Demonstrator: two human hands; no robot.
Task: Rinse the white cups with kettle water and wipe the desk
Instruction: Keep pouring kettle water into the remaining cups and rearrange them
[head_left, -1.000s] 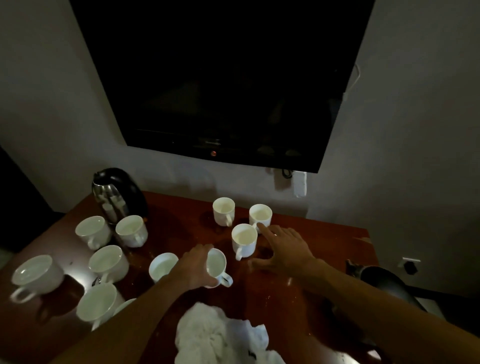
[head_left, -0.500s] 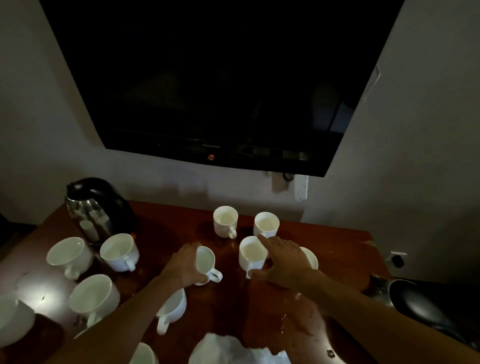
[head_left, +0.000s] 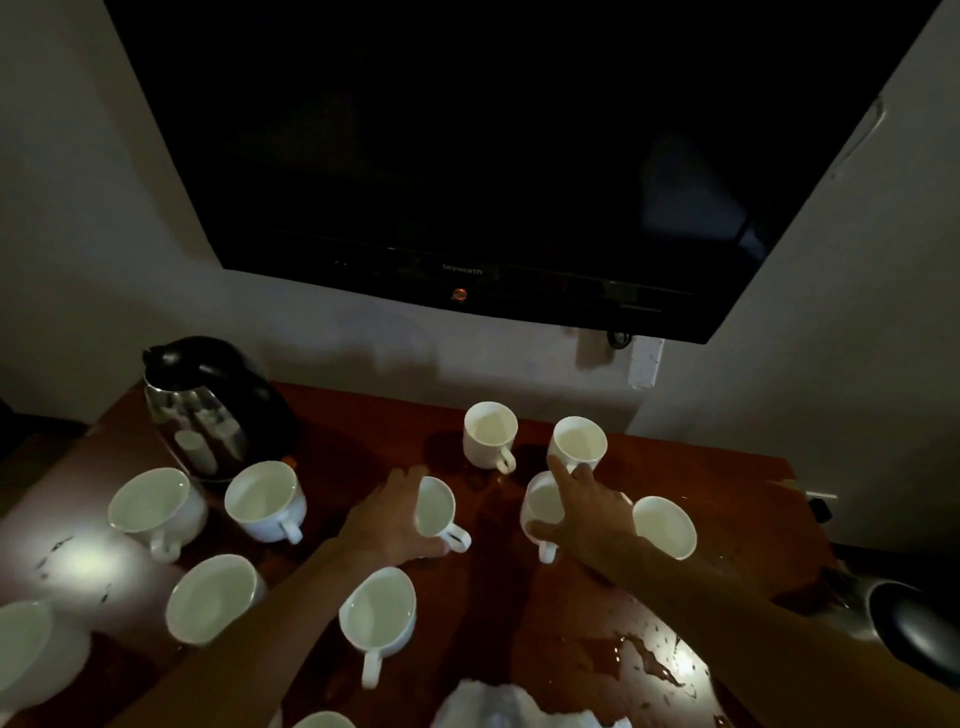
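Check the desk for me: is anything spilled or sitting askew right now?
Yes. Water is pooled on the desk near its front right edge. The left hand holds one white cup tipped on its side, mouth facing right. The other cups stand upright.

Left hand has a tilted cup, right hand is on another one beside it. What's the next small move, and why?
Probably set the tilted cup upright on the desk, in the bare gap ahead of the left hand. Its mouth faces sideways, and the right hand already rests over the neighbouring cup. The spilled water near the white cloth can wait.
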